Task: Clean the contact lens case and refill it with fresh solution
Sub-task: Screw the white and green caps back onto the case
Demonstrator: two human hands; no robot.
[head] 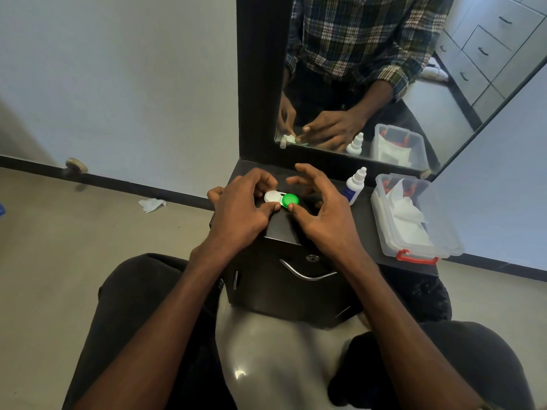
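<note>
The contact lens case (281, 199) is sitting above the black dresser top (365, 220), both caps screwed on — a white cap (272, 197) on the left and a green cap (290, 200) on the right. The left hand (239, 207) is gripping the white end, its thumb pressing the near edge and its fingers curling over the far side. The right hand (321, 208) is touching the green cap with its thumb tip at the near edge, while its other fingers are spreading open and arching above the cap without closing on it. Just beside the right hand, a solution bottle (354, 185) with a white nozzle and blue label is standing upright. Further right, a clear plastic box (414, 216) with a red latch is holding white tissues. A mirror (384, 78) is leaning behind the dresser, reflecting the hands, and a crumpled tissue (151, 204) is lying on the floor at the left.
</note>
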